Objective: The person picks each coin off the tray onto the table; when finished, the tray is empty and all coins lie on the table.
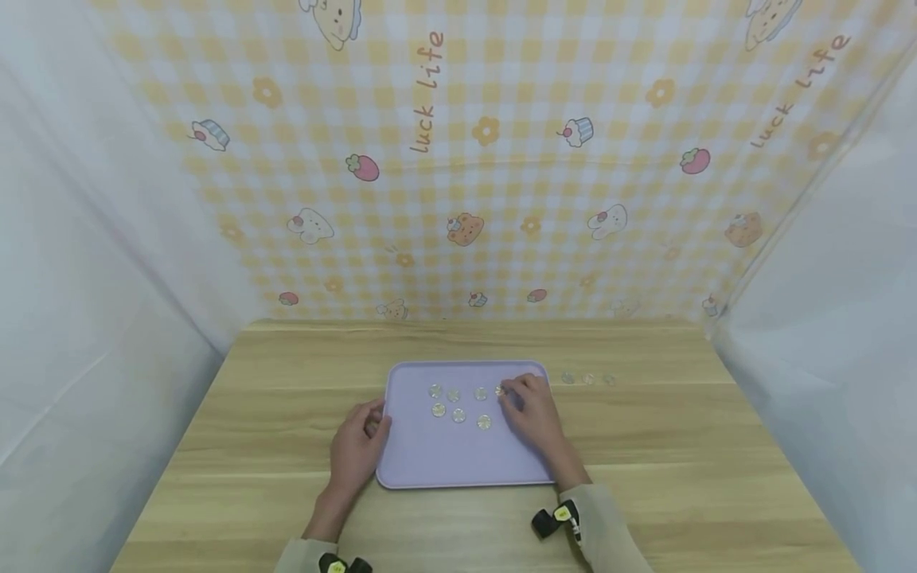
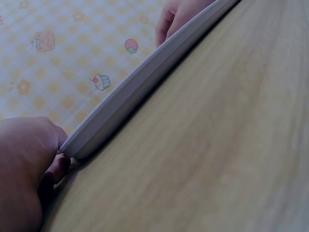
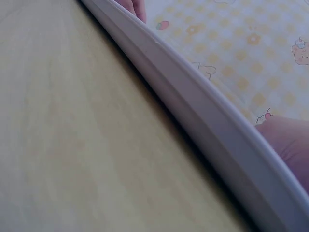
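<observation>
Pale sleeves are rising from the near side of the worktop, and my forearms are slanting inward from them. My left hand is gripping the lilac tray by its left edge, thumb lying at the rim and fingers curling outside it. My right hand is arching over the tray's right side, thumb and forefinger pinching one shiny disc near the far right corner.

Six more discs are lying in the tray's far half, three in a back row beside mine and three in front. Bare lilac floor is stretching from them to the tray's near edge. Three clear discs are resting on the worktop just outside that far right corner, lining up left to right.

The tray's long axis is running left to right, following the worktop's far edge. Loose discs are lying flat, round faces turning upward; my fingertips are hiding the pinched one's tilt.
</observation>
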{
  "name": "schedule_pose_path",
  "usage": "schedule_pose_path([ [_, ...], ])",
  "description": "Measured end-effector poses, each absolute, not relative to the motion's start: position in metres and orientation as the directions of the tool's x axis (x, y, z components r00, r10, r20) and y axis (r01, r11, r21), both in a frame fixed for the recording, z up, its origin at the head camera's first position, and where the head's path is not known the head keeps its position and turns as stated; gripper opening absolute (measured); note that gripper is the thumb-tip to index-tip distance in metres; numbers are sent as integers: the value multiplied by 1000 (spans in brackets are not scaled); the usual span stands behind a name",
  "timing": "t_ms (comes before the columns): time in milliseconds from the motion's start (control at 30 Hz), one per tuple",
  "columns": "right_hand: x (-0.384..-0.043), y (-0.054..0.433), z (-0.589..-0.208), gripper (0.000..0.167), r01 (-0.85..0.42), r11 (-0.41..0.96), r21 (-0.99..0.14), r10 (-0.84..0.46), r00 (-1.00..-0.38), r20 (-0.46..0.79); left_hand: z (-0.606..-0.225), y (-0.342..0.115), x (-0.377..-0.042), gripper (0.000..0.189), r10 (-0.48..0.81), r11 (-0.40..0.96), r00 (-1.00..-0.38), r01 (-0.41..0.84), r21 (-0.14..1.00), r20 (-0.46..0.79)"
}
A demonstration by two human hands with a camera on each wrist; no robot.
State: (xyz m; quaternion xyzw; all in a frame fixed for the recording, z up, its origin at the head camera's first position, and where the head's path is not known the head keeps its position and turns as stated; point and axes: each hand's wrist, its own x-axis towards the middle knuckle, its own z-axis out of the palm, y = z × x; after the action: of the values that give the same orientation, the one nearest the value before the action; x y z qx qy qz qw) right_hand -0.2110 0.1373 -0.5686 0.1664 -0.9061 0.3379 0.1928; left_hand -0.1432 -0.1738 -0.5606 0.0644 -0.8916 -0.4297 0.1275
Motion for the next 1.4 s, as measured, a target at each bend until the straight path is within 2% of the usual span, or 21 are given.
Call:
schedule_pose_path([
  [167, -211, 137, -570, 18, -445, 729, -520, -180, -858, 481, -562, -174, -143, 31, -226, 622, -958, -3, 783, 175],
  [500, -212, 135, -567, 18, -394, 749, -533, -164, -890, 426, -562, -174, -144, 31, -232, 620, -956, -3, 784, 180],
  [933, -215, 135, -569, 19, -259, 711, -654, -87, -955, 284, -562, -174, -145, 31, -222, 628, -958, 1, 778, 180],
  [1067, -214, 136, -569, 16, -277, 703, -655, -100, -950, 294, -561, -173, -144, 31, -226, 624, -957, 2, 781, 183],
  [1400, -211, 135, -570, 22, -334, 721, -607, -143, -929, 341, -560, -173, -142, 31, -229, 618, -956, 3, 786, 184],
])
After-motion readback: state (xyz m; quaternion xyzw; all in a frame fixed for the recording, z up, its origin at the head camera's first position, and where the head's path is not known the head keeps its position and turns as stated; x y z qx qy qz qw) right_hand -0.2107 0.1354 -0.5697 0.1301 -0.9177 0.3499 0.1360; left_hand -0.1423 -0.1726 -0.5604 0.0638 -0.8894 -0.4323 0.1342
